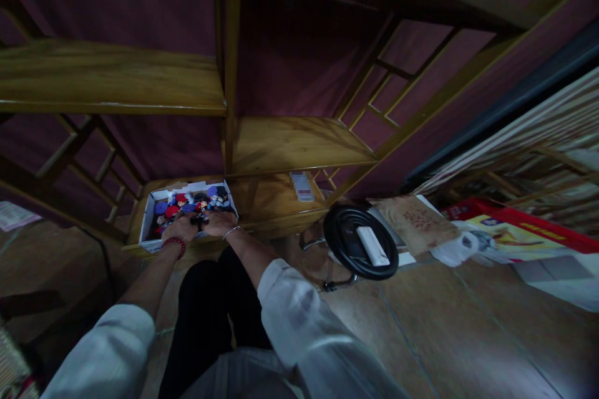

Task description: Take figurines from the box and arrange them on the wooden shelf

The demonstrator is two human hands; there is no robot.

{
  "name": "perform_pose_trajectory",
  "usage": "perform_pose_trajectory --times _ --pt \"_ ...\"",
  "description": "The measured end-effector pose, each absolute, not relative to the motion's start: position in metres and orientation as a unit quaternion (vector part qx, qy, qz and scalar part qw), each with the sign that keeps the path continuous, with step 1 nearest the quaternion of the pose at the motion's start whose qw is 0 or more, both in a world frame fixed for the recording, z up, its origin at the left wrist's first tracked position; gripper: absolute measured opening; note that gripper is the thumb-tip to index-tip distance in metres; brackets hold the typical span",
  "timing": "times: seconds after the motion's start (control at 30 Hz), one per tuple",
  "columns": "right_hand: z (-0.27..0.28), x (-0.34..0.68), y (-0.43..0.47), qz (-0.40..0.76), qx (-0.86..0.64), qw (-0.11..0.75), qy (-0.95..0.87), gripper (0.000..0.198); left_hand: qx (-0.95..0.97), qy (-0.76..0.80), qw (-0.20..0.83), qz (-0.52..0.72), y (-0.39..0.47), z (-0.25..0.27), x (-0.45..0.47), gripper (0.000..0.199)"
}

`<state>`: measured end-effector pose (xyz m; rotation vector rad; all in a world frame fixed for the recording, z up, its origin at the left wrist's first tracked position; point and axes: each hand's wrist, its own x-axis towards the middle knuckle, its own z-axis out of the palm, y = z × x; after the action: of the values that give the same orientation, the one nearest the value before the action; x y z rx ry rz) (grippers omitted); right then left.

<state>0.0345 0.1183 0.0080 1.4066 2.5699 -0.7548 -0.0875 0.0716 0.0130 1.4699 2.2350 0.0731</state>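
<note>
A white cardboard box (148, 219) stands on the lowest wooden shelf, filled with several small toy figurines (202, 199) in blue, red, black and white. Over its near side, my left hand (180, 229), with a red beaded bracelet at the wrist, has its fingers closed at a small dark figurine (198, 220). My right hand (219, 223), wearing a pale bangle, comes to the same figurine from the right, fingers closed too. The fingertips are partly hidden and the figurine's details are too small to make out.
The wooden shelf unit (299, 143) rises in front, with upper boards over the box. A blurred-out flat item (302, 187) lies on the low shelf. To the right stands a round black stool (330, 237) with a white box (373, 245); beyond are cardboard (412, 218) and a red-yellow package (519, 230).
</note>
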Motion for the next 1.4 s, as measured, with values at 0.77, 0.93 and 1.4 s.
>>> perform_pose_trajectory --times 0.77,0.93,1.4 --pt "0.011 0.038 0.119 -0.272 0.463 0.045 0.842 0.058 0.519 0.821 0.235 0.036 0.067 0.022 -0.082 0.036" --pt "0.024 0.041 0.115 -0.279 0.455 0.046 0.844 0.054 0.522 0.822 0.225 0.037 0.064 0.025 -0.08 0.033" --pt "0.026 0.045 0.114 -0.275 0.442 0.023 0.853 0.053 0.491 0.843 0.205 0.082 0.062 0.026 -0.08 0.028"
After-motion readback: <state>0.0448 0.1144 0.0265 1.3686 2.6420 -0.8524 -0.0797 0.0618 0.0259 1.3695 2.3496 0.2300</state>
